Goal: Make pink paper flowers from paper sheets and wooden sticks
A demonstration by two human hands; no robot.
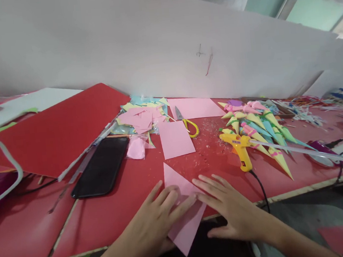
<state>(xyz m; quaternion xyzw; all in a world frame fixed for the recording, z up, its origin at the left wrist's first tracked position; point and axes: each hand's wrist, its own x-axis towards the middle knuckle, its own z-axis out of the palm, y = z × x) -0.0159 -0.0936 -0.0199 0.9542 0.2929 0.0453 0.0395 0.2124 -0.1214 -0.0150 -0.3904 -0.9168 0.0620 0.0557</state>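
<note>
A pink sheet of paper, folded to a pointed shape, lies at the front edge of the red table, with its lower corner jutting past the edge. Across it lies my left hand, fingers on top and the thumb partly hidden by the paper's left side; the hand holds the sheet. My right hand has its fingers spread, the fingertips touching the paper's right corner. Just beyond is a flat pink sheet, with yellow-handled scissors partly beside and behind it.
A black phone and a large red board are on the left. Paper scraps lie behind. To the right are a yellow glue gun with a cord and several decorated paper cones. A white wall stands behind.
</note>
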